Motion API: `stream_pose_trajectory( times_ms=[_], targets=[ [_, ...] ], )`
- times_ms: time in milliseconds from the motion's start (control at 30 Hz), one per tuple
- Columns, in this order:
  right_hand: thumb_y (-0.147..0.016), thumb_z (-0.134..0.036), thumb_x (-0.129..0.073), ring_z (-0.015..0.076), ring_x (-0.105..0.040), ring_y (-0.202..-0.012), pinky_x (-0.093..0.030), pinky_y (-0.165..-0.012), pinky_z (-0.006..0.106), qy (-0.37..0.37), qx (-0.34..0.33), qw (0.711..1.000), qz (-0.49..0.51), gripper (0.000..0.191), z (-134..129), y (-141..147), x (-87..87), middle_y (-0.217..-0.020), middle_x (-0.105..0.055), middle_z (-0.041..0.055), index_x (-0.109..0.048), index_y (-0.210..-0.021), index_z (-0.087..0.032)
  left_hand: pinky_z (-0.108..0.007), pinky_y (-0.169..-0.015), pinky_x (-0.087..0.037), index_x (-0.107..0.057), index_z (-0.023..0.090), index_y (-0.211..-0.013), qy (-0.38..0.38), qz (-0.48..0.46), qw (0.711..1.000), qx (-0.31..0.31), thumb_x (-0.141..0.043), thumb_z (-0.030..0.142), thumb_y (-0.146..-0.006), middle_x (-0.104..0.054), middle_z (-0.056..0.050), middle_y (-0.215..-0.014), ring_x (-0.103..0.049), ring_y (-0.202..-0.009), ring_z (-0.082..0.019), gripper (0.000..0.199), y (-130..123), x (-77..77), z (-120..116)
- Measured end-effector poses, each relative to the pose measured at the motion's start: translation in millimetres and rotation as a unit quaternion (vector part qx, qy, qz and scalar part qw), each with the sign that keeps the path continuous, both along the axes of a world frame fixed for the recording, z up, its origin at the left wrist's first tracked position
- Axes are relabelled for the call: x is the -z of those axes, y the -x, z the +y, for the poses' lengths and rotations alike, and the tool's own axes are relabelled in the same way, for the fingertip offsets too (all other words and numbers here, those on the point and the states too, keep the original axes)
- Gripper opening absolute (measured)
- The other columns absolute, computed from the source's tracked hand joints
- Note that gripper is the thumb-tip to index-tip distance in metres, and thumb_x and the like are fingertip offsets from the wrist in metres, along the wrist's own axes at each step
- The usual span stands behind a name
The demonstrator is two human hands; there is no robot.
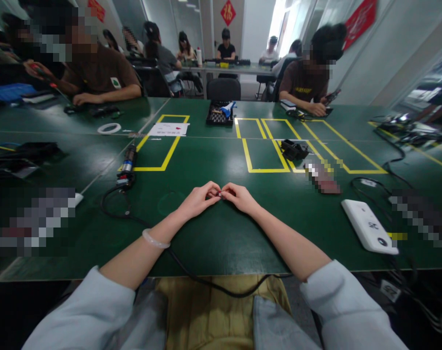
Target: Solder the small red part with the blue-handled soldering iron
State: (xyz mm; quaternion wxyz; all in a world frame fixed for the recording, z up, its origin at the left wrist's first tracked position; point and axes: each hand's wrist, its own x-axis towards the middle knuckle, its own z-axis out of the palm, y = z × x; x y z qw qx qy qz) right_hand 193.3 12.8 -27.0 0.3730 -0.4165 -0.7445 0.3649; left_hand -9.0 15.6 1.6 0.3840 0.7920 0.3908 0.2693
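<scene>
A tiny reddish piece [220, 193] (too small to make out its shape) sits where the two hands meet, just above the dark green, smooth tabletop [213, 243]. The left hand [199, 201] and the right hand [240, 197] are together at the fingertips, thumbs and fingers pinched on that piece from either side. A pale, translucent ring bracelet [155, 239] circles the left wrist.

Left of the hands is a black, silver and blue cylindrical tool [128, 160]; a thick black cable [195, 278] passes under the left forearm and droops past the table edge. To the right lies a white, rounded rectangular plastic device [369, 226]. Beyond the hands, among yellow tape outlines [268, 170], are a black angular plastic part [294, 149] and a white paper sheet [168, 129]. Farther off stands a black rectangular tray [218, 121] (a blue-and-white packet [228, 110] inside). Two co-workers in brown shirts sit across the table.
</scene>
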Motion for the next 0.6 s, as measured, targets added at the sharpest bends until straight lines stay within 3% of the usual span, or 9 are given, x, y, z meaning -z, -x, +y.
stream_pose_trajectory(
  times_ms=[200, 400, 500, 600],
  targets=[
    [-0.083, -0.035, -0.063, 0.01, -0.053, -0.063, -0.043, -0.062, 0.022, 0.004, -0.025, 0.998, 0.05, 0.027, 0, 0, 0.9, -0.079, -0.062, -0.0011, -0.054, -0.102, -0.018, -0.032, -0.079, -0.05, -0.058, 0.022, -0.1, -0.015, 0.005, 1.0, -0.019, -0.056, 0.046, -0.086, -0.069, -0.004, -0.094, -0.066, -0.087, -0.02, 0.028, 0, 0.2, -1],
    [-0.084, -0.029, -0.059, 0.0101, -0.051, -0.063, -0.041, -0.061, 0.022, -0.014, -0.011, 1.0, 0.017, 0.016, -1, -1, -3.0, -0.074, -0.057, -0.0021, -0.056, -0.094, -0.017, -0.032, -0.082, -0.048, -0.058, 0.021, -0.103, -0.033, 0.025, 0.999, -0.025, -0.051, 0.047, -0.089, -0.069, -0.005, -0.097, -0.065, -0.09, -0.02, 0.03, 7, -3.7, 5],
    [-0.084, -0.029, -0.059, 0.01, -0.048, -0.061, -0.04, -0.06, 0.022, -0.007, 0.001, 1.0, 0.012, 0.016, -1, -1, -4.6, -0.072, -0.055, -0.0031, -0.056, -0.095, -0.017, -0.032, -0.088, -0.045, -0.057, 0.02, -0.11, -0.104, 0.08, 0.985, -0.108, -0.045, 0.047, -0.092, -0.068, -0.006, -0.104, -0.063, -0.097, -0.02, 0.034, 27, -11.1, 21],
    [-0.083, -0.027, -0.06, 0.0099, -0.047, -0.061, -0.039, -0.06, 0.022, -0.007, 0.003, 1.0, 0.012, 0.016, -1, 0, -4.6, -0.071, -0.054, -0.0034, -0.057, -0.094, -0.017, -0.036, -0.095, -0.041, -0.057, 0.018, -0.117, -0.187, 0.179, 0.935, -0.244, -0.045, 0.044, -0.09, -0.062, -0.011, -0.117, -0.057, -0.107, -0.025, 0.039, 66, -17.8, 42]
  ],
)
